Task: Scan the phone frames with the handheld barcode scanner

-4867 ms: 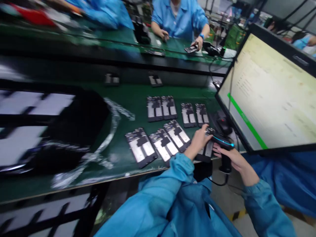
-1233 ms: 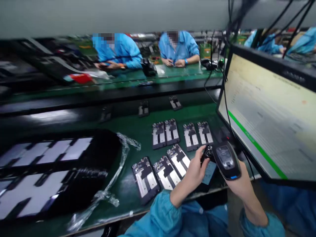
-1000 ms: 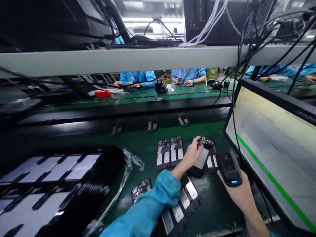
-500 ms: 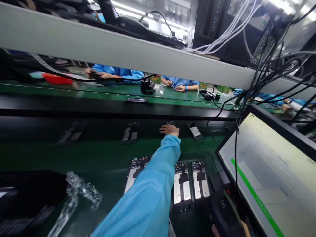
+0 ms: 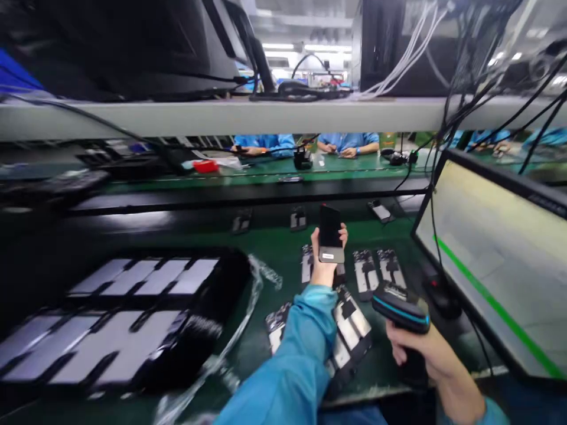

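Observation:
A dark phone-like unit (image 5: pixel 331 229) with a white label at its lower end is in my left hand (image 5: pixel 324 268), fingers wrapped round both its sides. My right hand (image 5: pixel 419 345) grips a black barcode scanner (image 5: pixel 401 313) with a lit blue edge, at the lower right. Between and below the hands lie several opened phone units (image 5: pixel 365 273) with silver plates and dark circuit parts. Some of them are partly covered by my left hand and sleeve.
A monitor (image 5: pixel 496 265) stands at the right, a black mouse (image 5: pixel 443 297) beside it. Black trays with pale panels (image 5: pixel 128 342) and clear plastic wrap (image 5: pixel 248 313) lie left. More units (image 5: pixel 298 219) lie beyond. Cables hang from the shelf (image 5: pixel 199 121); people in blue sit opposite.
My left hand has come back from the far strip and now holds a unit. My right hand and the scanner have risen into fuller view. The view has turned left.

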Available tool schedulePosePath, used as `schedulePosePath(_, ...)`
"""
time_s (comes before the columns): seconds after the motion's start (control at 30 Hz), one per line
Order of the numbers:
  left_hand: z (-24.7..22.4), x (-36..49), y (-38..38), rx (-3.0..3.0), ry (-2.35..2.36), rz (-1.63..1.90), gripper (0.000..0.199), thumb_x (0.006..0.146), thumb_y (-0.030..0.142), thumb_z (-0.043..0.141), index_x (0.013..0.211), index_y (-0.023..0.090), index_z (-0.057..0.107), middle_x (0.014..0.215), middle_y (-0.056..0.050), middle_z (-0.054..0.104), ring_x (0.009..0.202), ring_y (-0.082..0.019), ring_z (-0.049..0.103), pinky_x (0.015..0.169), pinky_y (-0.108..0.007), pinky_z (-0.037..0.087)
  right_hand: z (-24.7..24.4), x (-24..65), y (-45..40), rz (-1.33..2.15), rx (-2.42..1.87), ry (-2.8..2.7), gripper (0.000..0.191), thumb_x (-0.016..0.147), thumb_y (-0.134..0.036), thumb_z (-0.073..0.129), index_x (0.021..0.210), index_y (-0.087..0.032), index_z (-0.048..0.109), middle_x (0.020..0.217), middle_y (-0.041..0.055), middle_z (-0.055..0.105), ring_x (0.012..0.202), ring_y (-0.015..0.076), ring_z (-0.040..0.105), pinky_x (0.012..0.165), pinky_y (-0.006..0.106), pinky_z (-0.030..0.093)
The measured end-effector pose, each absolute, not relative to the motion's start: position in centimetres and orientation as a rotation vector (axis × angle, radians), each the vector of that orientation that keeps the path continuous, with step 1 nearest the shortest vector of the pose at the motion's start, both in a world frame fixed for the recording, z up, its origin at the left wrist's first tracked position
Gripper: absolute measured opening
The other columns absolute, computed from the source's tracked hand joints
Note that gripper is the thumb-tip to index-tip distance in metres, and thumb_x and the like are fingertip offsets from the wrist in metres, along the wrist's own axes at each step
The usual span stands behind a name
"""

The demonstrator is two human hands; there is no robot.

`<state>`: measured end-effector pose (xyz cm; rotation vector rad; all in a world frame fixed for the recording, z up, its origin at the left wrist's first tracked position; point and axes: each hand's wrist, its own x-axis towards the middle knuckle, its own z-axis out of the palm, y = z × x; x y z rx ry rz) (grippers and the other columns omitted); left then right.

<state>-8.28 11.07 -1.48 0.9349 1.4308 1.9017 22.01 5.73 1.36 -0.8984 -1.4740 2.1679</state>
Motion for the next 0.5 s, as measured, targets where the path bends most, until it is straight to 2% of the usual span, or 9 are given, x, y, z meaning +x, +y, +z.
schedulePosePath(0.13,-3.0,-3.7,7.4,0.772,1.131,1.923,0.065,0.092,0.064,0.03,0.125,0.014,0.056,0.122,-0.019,0.056,0.1,-0.022,0.055,0.082,-0.038,0.053,1.9,20.6,4.7,2.37,-0.802,-1.327,0.03,0.071,-0.038,0.083,0.079,-0.015,0.065,0.047,-0.005,0.054,0.042,0.01,0.048,0.05,0.026,0.045)
schedulePosePath(0.33,-3.6,-0.9,5.2,0.809,1.177,1.833,0.073,0.091,0.07,0.014,0.127,0.021,0.056,0.119,-0.018,0.058,0.104,-0.024,0.052,0.086,-0.043,0.051,0.9,22.0,2.4,2.415,-0.77,-1.179,0.025,0.075,-0.033,0.08,0.079,-0.015,0.063,0.05,-0.006,0.053,0.042,0.0084,0.048,0.048,0.023,0.047)
schedulePosePath(0.43,-3.8,-0.2,5.0,0.708,0.941,1.832,0.067,0.089,0.073,0.025,0.119,0.024,0.06,0.11,-0.015,0.061,0.096,-0.022,0.055,0.078,-0.039,0.054,0.3,22.2,1.6,2.43,-0.756,-1.091,0.026,0.072,-0.033,0.082,0.078,-0.014,0.064,0.047,-0.0061,0.052,0.04,0.0078,0.046,0.047,0.022,0.047)
schedulePosePath(0.5,-4.1,-0.2,5.1,0.567,0.806,1.795,0.059,0.086,0.072,0.042,0.112,0.023,0.063,0.097,-0.011,0.062,0.082,-0.017,0.057,0.066,-0.031,0.054,0.3,22.2,1.3,2.413,-0.761,-1.056,0.03,0.066,-0.035,0.084,0.073,-0.014,0.064,0.047,-0.0056,0.053,0.038,0.0073,0.045,0.045,0.022,0.046)
